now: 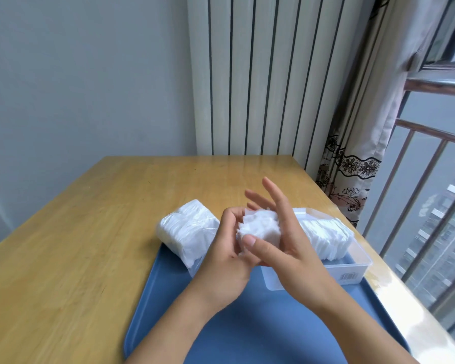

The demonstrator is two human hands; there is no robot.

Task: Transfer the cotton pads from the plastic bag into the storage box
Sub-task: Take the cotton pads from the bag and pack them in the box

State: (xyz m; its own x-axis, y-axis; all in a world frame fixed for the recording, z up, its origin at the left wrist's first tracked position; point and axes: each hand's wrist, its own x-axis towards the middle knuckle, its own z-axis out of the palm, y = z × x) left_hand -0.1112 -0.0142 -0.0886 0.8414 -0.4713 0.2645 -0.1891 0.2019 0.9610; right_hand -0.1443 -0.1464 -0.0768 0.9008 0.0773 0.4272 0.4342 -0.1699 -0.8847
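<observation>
In the head view, both hands are meeting at the centre of the frame around a stack of cotton pads. The left hand is curling its fingers round the stack's left side, while the right hand is pressing its thumb on the front and its straight, spread fingers are lying against the right side. The plastic bag, holding more pads, is lying just left of the hands. The storage box, with a row of pads in it, is sitting to the right. Both are resting on a blue tray on the wooden counter.
</observation>
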